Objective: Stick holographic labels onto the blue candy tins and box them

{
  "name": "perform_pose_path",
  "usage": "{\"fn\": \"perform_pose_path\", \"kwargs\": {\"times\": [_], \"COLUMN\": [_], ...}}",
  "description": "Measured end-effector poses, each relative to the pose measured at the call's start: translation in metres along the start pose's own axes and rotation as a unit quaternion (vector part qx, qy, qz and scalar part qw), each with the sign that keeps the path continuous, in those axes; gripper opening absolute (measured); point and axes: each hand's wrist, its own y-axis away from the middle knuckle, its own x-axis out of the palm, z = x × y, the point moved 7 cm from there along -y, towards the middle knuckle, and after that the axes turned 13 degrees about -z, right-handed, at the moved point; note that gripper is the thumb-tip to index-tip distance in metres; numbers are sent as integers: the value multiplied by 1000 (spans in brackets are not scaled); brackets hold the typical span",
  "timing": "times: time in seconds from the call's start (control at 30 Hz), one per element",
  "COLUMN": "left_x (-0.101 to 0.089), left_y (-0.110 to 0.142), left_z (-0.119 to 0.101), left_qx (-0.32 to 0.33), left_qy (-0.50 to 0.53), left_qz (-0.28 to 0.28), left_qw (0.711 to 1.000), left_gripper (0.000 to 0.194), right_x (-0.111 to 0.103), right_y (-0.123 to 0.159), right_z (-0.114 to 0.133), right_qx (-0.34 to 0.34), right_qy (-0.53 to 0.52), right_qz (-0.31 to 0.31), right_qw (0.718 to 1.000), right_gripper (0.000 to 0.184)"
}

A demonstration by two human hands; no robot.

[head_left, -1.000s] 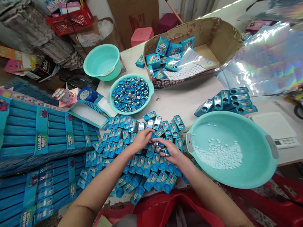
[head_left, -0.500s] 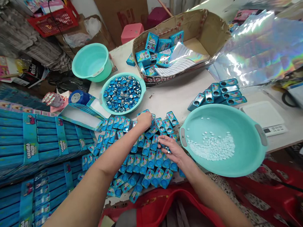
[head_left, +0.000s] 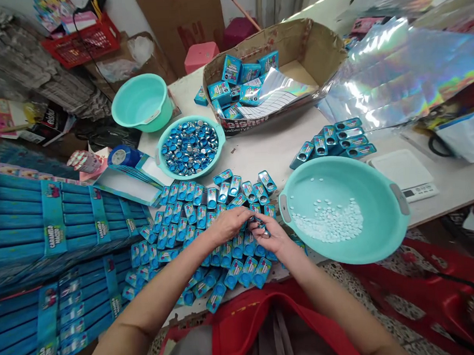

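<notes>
My right hand (head_left: 270, 234) is half curled, palm turned up, around several small metal caps (head_left: 265, 232). My left hand (head_left: 233, 222) meets it, its fingertips pinched together at the right hand's fingers; what they grip there is hidden. Both hands are over many small blue tins (head_left: 233, 273) standing close together on the table. Tins nearer me show round blue caps in their tops, while a few beyond my hands, such as one tin (head_left: 267, 181), have dark round openings. More blue and silver caps (head_left: 191, 148) fill a turquoise bowl (head_left: 221, 130) behind the tins.
At right a large turquoise basin (head_left: 378, 214) holds white tablets (head_left: 332, 221), beside a white scale (head_left: 404, 174). A cardboard box (head_left: 314, 50) with blue packs stands behind. Another turquoise bowl (head_left: 137, 98) is at back left. Stacked blue cartons (head_left: 17, 226) line the left side.
My left hand has come back from the farther tins toward me and right, to my right hand. A tin it covered now shows. My right hand stays near its place with the caps.
</notes>
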Motion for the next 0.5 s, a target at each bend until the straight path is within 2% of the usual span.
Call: {"fn": "perform_pose_path", "kwargs": {"times": [0.07,0.13,0.2,0.27,0.3,0.37,0.43,0.5], "left_x": [-1,-3,-1,3,4,6,9,14], "left_y": [-5,-14,-26,-40,-48,-62,-75,-86], "left_z": [9,23,37,45,48,54,58,59], "left_qx": [-65,-158,-248,-300,-310,-312,-304,-302], "left_qy": [10,43,93,110,87,-31,-156,-223], "left_qz": [-28,-46,-32,-2,12,47,83,101], "left_qw": [997,985,964,948,947,949,936,921], "left_gripper": [28,24,23,23,23,23,27,34], "right_x": [-5,-12,-19,-26,-28,-32,-35,-39], "right_y": [1,5,11,17,20,24,26,26], "right_z": [2,9,15,18,19,21,22,24], "right_qx": [-61,-140,-199,-224,-228,-235,-243,-250], "right_qy": [32,72,109,134,148,183,212,218], "right_qz": [-15,-26,-35,-33,-28,-17,-13,-18], "right_qw": [998,987,973,965,962,954,947,943], "right_gripper": [11,17,22,24,25,28,32,34]}}
